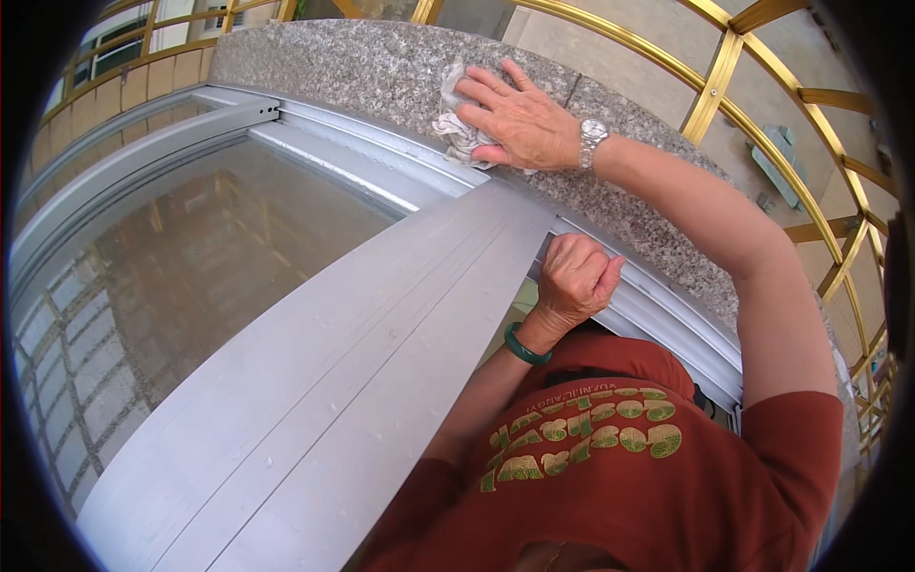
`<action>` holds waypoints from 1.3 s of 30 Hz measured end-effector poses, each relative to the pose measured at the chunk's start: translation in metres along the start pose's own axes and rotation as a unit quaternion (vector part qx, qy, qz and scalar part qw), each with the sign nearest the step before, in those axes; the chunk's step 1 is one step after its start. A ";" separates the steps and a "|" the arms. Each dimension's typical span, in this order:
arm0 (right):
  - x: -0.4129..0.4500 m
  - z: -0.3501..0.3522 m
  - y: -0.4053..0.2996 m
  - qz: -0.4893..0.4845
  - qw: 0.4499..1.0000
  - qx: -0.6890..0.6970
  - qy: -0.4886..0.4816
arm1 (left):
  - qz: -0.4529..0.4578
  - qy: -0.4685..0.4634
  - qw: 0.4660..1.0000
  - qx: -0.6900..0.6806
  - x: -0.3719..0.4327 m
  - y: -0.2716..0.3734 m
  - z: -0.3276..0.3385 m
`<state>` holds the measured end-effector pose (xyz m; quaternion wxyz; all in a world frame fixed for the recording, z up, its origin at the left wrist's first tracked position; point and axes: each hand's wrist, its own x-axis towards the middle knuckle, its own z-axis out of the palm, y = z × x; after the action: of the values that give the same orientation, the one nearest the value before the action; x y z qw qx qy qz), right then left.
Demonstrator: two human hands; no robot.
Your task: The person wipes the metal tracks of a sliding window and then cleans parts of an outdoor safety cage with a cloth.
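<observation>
My right hand, with a metal watch on the wrist, presses a crumpled grey-white cloth against the granite ledge outside the window. Its fingers are spread over the cloth, and the palm side is hidden. My left hand, with a green bangle above it, is curled into a fist at the aluminium window track. Its fingertips are out of sight. Close beside that fist stands the wide aluminium frame of a sliding sash, with water drops on its face.
A glass pane with reflections lies left of the frame. Wet track rails run along the ledge. Gold-coloured metal bars form a guard cage beyond it. Paved ground and a greenish object show below.
</observation>
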<state>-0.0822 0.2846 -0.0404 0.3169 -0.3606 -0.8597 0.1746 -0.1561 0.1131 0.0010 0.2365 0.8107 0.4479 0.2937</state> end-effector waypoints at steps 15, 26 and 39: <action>0.092 0.031 0.062 0.162 0.978 -0.097 0.089 | -0.016 0.013 0.999 -0.025 0.000 0.002 0.003; -0.064 -0.043 0.023 0.230 0.958 -0.109 0.135 | 0.016 0.051 0.998 0.032 -0.003 -0.003 0.012; -0.126 -0.062 -0.054 0.287 0.949 -0.083 0.100 | 0.151 -0.017 0.985 -0.077 -0.003 -0.006 0.001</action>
<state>-0.0001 0.1602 -0.0192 0.3061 -0.6328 -0.6954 0.1492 -0.1598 0.1133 -0.0045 0.2589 0.8531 0.2925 0.3460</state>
